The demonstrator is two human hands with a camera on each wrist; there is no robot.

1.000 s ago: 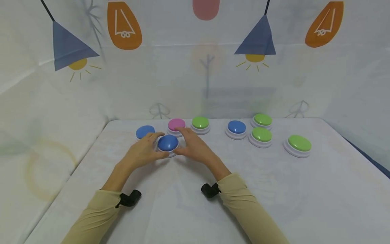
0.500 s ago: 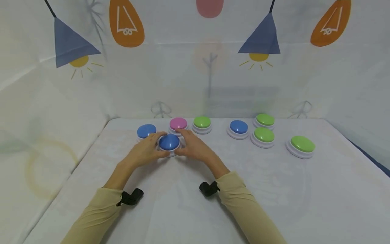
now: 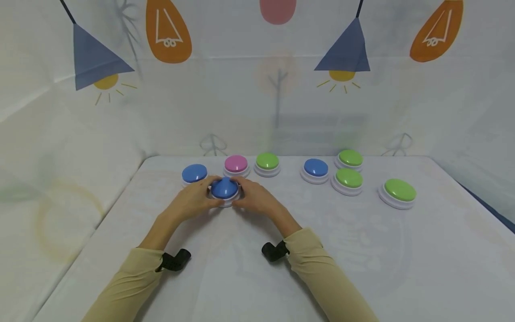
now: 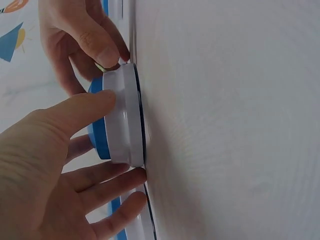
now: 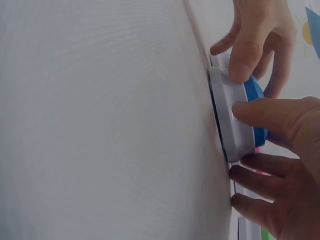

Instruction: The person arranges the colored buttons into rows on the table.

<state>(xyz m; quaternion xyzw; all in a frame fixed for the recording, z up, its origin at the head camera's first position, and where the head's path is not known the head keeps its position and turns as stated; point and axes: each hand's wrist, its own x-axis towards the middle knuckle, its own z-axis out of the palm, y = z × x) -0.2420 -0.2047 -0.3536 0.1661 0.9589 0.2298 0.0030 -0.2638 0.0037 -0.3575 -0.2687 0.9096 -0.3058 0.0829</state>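
A blue-topped push button (image 3: 224, 189) with a round white base sits on the white table, between my two hands. My left hand (image 3: 193, 199) holds its left side, the thumb on the near side of the base and the fingers round the far side. From the right, my right hand (image 3: 257, 197) grips the same button, with its thumb (image 5: 265, 112) against the white base in the right wrist view. In the left wrist view the button's white base (image 4: 122, 115) appears edge-on, close against the tabletop. Part of the dome's far edge is hidden by the fingertips.
Close behind stand another blue button (image 3: 195, 173), a pink button (image 3: 236, 163) and a green button (image 3: 267, 161). Farther right are a blue button (image 3: 315, 167) and three green ones, the outermost green button (image 3: 400, 190) nearest the right edge. A printed cloth (image 3: 241, 103) hangs behind the table.
My right index finger has come down from near the pink button to the blue button's far edge. The left hand keeps its hold. The head view has shifted slightly.
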